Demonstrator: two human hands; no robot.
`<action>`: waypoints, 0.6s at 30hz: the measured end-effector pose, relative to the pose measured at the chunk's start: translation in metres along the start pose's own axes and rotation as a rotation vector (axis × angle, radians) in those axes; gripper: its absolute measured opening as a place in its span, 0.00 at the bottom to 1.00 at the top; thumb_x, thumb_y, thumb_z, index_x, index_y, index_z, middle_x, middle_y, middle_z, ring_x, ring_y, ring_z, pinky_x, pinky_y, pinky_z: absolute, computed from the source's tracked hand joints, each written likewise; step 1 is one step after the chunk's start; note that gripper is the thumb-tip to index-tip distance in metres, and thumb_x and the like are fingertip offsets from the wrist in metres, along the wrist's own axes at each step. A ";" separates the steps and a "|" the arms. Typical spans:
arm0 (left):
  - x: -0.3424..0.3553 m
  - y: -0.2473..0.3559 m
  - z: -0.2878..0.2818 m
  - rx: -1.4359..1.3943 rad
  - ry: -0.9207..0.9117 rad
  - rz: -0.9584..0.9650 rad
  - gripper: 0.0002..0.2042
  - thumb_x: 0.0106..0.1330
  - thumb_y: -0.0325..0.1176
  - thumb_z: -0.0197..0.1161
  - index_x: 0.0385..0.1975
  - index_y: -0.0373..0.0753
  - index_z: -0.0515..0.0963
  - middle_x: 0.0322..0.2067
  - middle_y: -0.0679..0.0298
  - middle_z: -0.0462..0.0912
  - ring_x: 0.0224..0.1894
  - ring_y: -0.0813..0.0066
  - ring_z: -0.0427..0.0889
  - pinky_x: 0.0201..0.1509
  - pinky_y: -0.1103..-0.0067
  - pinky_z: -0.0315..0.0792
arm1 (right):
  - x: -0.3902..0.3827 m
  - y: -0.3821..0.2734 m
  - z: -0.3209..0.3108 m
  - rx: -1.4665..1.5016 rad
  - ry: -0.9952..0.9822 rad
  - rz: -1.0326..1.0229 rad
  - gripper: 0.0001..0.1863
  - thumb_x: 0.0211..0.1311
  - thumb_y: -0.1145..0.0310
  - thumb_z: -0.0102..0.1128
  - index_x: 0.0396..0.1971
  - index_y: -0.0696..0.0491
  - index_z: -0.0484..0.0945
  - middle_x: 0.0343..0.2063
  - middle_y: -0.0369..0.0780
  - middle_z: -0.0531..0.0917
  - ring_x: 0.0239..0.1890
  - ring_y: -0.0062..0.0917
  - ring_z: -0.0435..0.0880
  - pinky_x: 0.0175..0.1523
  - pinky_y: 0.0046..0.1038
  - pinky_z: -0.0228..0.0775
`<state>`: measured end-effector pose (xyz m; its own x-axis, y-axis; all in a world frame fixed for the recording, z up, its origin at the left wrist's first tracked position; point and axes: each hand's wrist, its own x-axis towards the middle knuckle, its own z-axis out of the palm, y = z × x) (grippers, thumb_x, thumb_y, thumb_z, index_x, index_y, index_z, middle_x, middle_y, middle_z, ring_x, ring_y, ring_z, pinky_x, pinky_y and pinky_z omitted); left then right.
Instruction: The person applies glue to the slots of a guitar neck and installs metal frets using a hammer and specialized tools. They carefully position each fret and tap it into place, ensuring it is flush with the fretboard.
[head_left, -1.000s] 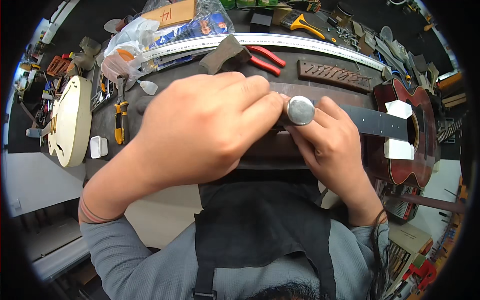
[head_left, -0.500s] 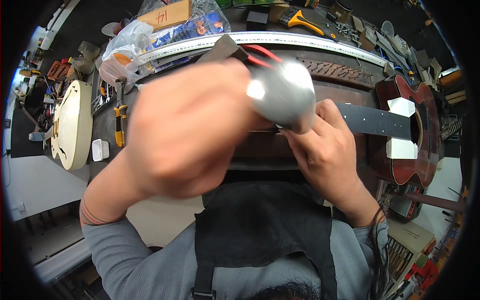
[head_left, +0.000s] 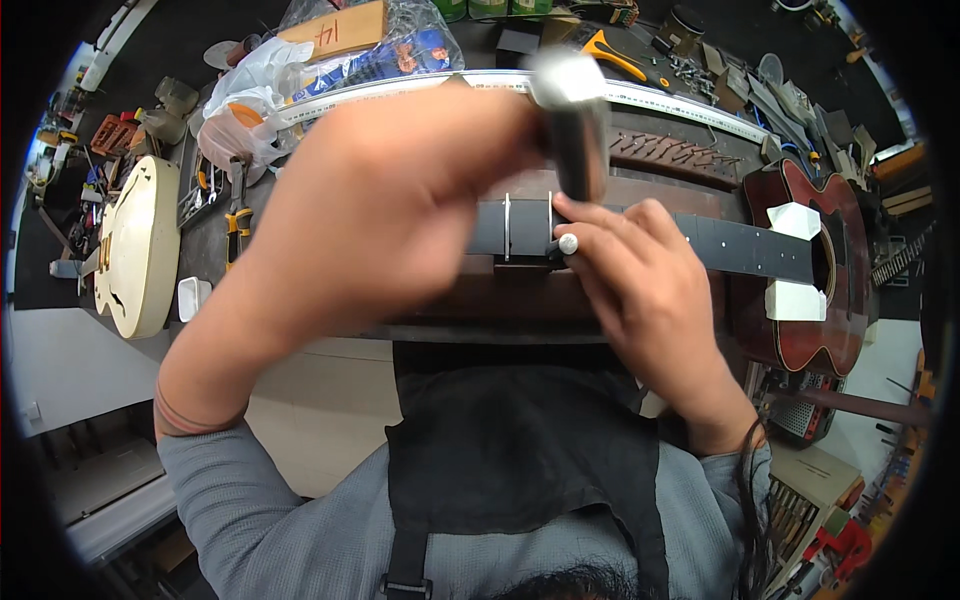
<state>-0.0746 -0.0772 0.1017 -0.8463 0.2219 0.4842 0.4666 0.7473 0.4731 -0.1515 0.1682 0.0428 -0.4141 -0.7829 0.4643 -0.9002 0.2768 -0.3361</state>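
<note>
My left hand (head_left: 400, 190), smeared by motion, is closed around a hammer (head_left: 580, 145). Its shiny metal head hangs over the black guitar fretboard (head_left: 735, 245), close to my right fingers. Two bright metal frets, a near-left fret (head_left: 507, 228) and a second fret (head_left: 550, 215), cross the board. My right hand (head_left: 645, 275) lies over the fretboard, one fingertip beside the second fret's far end. Its bent fingers close on a small dark piece with a round silver end (head_left: 569, 243), whose kind I cannot make out. The fretboard runs right onto a dark red guitar (head_left: 848, 240).
White paper pieces (head_left: 797, 300) flank the soundhole. Behind lie a long steel ruler (head_left: 680, 104) and a wooden block holding rows of fret wires (head_left: 675, 158). A cream guitar body (head_left: 145, 245), pliers (head_left: 238, 215) and a small white tub (head_left: 193, 297) are at the left.
The hammer has shifted up and away from my body, and its head has turned. More of the fretboard and both frets show. My right hand stays nearly in place.
</note>
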 end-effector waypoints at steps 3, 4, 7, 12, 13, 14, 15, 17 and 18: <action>0.006 -0.008 -0.007 -0.263 0.075 -0.297 0.13 0.76 0.20 0.55 0.53 0.29 0.84 0.36 0.67 0.86 0.34 0.85 0.78 0.41 0.83 0.72 | 0.005 0.011 -0.007 0.063 0.048 0.052 0.12 0.63 0.77 0.69 0.46 0.56 0.83 0.40 0.43 0.85 0.38 0.41 0.81 0.45 0.38 0.76; 0.004 -0.021 -0.008 -0.298 0.043 -0.307 0.12 0.78 0.23 0.56 0.53 0.31 0.84 0.34 0.72 0.83 0.31 0.87 0.69 0.37 0.86 0.66 | 0.006 0.013 -0.012 0.020 0.037 0.085 0.11 0.63 0.76 0.68 0.45 0.55 0.83 0.38 0.43 0.83 0.38 0.42 0.81 0.45 0.39 0.74; 0.004 -0.033 -0.001 -0.297 0.073 -0.251 0.11 0.79 0.24 0.57 0.53 0.32 0.84 0.33 0.73 0.83 0.32 0.87 0.71 0.37 0.85 0.66 | 0.006 0.014 -0.014 -0.057 -0.019 0.104 0.11 0.64 0.72 0.67 0.44 0.55 0.79 0.33 0.44 0.78 0.38 0.44 0.81 0.46 0.41 0.71; 0.017 -0.030 0.000 -0.101 0.004 -0.027 0.11 0.70 0.23 0.62 0.49 0.34 0.85 0.32 0.67 0.86 0.27 0.81 0.76 0.30 0.80 0.69 | 0.005 0.003 -0.017 -0.095 -0.245 0.083 0.15 0.60 0.70 0.70 0.40 0.57 0.73 0.37 0.47 0.75 0.43 0.46 0.78 0.49 0.44 0.69; 0.019 -0.034 -0.001 -0.073 -0.024 0.064 0.11 0.68 0.22 0.62 0.49 0.34 0.85 0.33 0.62 0.86 0.30 0.72 0.80 0.32 0.76 0.73 | 0.008 0.000 -0.016 -0.116 -0.272 0.074 0.15 0.60 0.70 0.70 0.40 0.57 0.72 0.38 0.48 0.75 0.44 0.46 0.77 0.50 0.44 0.69; 0.022 -0.038 -0.005 -0.045 -0.050 0.155 0.12 0.66 0.21 0.63 0.49 0.34 0.84 0.34 0.58 0.87 0.33 0.63 0.84 0.35 0.71 0.76 | 0.010 -0.002 -0.015 -0.126 -0.305 0.088 0.15 0.58 0.70 0.71 0.38 0.57 0.72 0.39 0.48 0.73 0.44 0.47 0.75 0.51 0.44 0.69; 0.026 -0.038 -0.008 -0.040 -0.075 0.212 0.12 0.65 0.21 0.63 0.48 0.34 0.82 0.34 0.55 0.86 0.33 0.58 0.85 0.35 0.68 0.78 | 0.011 -0.003 -0.014 -0.137 -0.319 0.092 0.16 0.58 0.69 0.71 0.38 0.57 0.71 0.39 0.48 0.73 0.44 0.47 0.75 0.51 0.45 0.68; 0.035 -0.039 -0.012 -0.032 -0.121 0.327 0.11 0.63 0.22 0.62 0.45 0.34 0.79 0.34 0.51 0.85 0.34 0.48 0.86 0.37 0.63 0.80 | 0.014 -0.005 -0.013 -0.159 -0.348 0.100 0.17 0.57 0.69 0.72 0.37 0.57 0.71 0.39 0.48 0.73 0.45 0.46 0.75 0.50 0.45 0.68; 0.035 -0.038 -0.014 -0.023 -0.150 0.375 0.11 0.63 0.23 0.63 0.45 0.34 0.79 0.34 0.52 0.85 0.34 0.49 0.86 0.36 0.63 0.80 | 0.016 -0.006 -0.013 -0.171 -0.358 0.103 0.17 0.57 0.68 0.73 0.37 0.57 0.71 0.40 0.48 0.73 0.45 0.46 0.75 0.51 0.45 0.69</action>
<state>-0.1187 -0.1068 0.1112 -0.6432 0.5671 0.5144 0.7547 0.5828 0.3012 -0.1541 0.1613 0.0630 -0.4569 -0.8826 0.1104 -0.8786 0.4284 -0.2110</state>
